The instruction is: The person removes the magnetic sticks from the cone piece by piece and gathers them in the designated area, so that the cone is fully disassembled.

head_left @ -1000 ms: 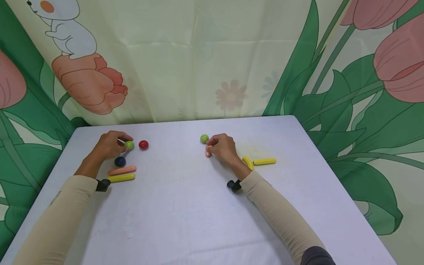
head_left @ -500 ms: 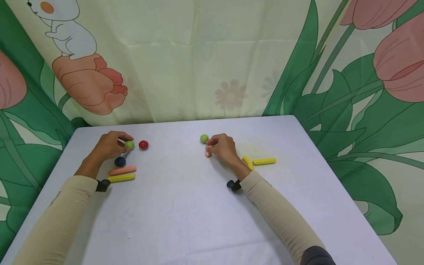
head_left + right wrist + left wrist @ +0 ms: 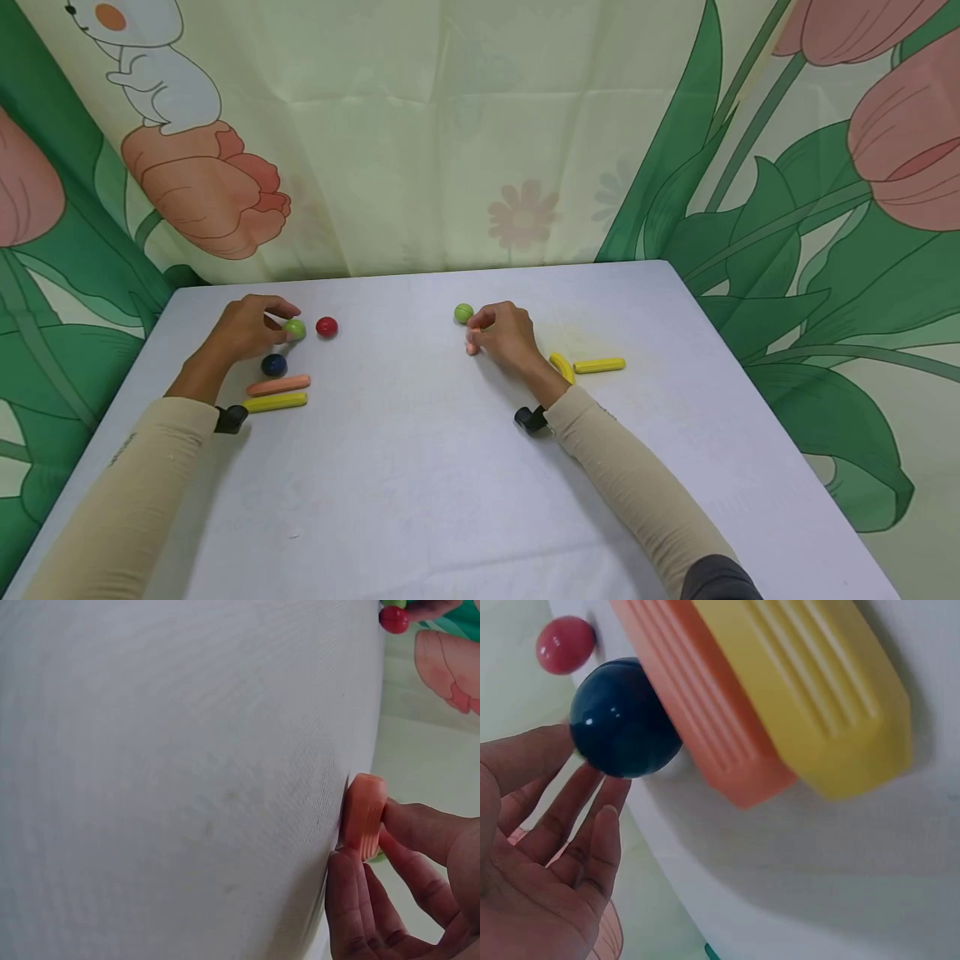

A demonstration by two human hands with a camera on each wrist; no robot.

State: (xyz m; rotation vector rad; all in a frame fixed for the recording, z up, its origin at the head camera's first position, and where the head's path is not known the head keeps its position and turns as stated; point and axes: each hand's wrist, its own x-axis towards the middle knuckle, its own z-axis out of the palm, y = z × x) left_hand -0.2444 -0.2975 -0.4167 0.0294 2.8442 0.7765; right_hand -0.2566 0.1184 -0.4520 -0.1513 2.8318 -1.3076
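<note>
At the far left of the table, my left hand (image 3: 251, 327) holds a green ball (image 3: 296, 330) between thumb and fingers. A red ball (image 3: 326, 327) lies just right of it, and a dark blue ball (image 3: 274, 365) sits nearer me. In the left wrist view the blue ball (image 3: 626, 720) covers the fingertips and hides the green one. Toward the table's back middle, my right hand (image 3: 510, 335) pinches a ridged orange clay stick (image 3: 364, 814) close to the tabletop. A second green ball (image 3: 463, 313) rests just beyond those fingertips.
Below the blue ball lie an orange ridged stick (image 3: 278, 385) and a yellow one (image 3: 276, 402), side by side. Near my right wrist are a curved yellow piece (image 3: 561, 367) and a straight yellow stick (image 3: 600, 365). A printed curtain (image 3: 360, 167) hangs behind the white table (image 3: 405, 467).
</note>
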